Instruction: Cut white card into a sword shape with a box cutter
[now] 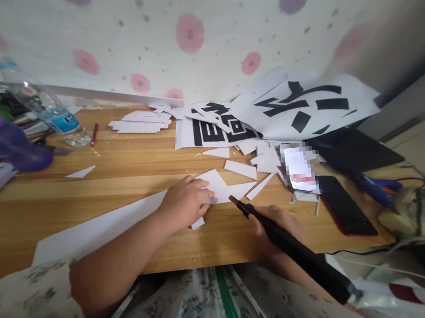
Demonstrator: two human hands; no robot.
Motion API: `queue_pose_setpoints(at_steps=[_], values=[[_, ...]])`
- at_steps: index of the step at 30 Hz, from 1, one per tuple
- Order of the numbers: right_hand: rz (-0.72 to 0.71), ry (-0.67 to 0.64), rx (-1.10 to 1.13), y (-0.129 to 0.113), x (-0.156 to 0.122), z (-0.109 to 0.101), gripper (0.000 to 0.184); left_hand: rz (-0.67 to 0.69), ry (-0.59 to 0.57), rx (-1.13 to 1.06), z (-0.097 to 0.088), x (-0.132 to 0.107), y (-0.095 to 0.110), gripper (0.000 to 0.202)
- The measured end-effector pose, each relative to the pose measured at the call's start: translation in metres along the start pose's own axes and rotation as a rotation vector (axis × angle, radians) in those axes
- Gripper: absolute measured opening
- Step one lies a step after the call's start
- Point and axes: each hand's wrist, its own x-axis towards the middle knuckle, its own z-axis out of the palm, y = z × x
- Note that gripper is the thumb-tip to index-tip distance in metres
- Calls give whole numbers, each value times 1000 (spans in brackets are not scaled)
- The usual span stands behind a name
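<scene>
My left hand (188,200) lies on a long strip of white board (127,216), pressing it to the table with its fingers stretched toward the strip's right end. My right hand (276,223) is closed round a long black cutter knife (294,251). The knife's flat metal tip points up and left, close to the strip's pointed right end; whether it touches the table there I cannot tell. A small white scrap (197,224) shows below my left fingers. Loose cut pieces (241,169) lie just beyond both hands.
Paper sheets with bold black characters (298,107) lean at the back right. A stack of white strips (140,122), a water bottle (60,119) and a red pen (95,134) stand or lie at the back left. A dark phone (346,205) and blue glue gun (380,187) are at right.
</scene>
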Motion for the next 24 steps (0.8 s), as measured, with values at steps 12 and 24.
queue_pose_setpoints(at_steps=[12,24], values=[[230,-315,31,-18,47,14,13,7,51,-68,1,-4,3,16],[176,-328,40,-9,44,24,9,-13,-27,-87,-3,-2,2,20]])
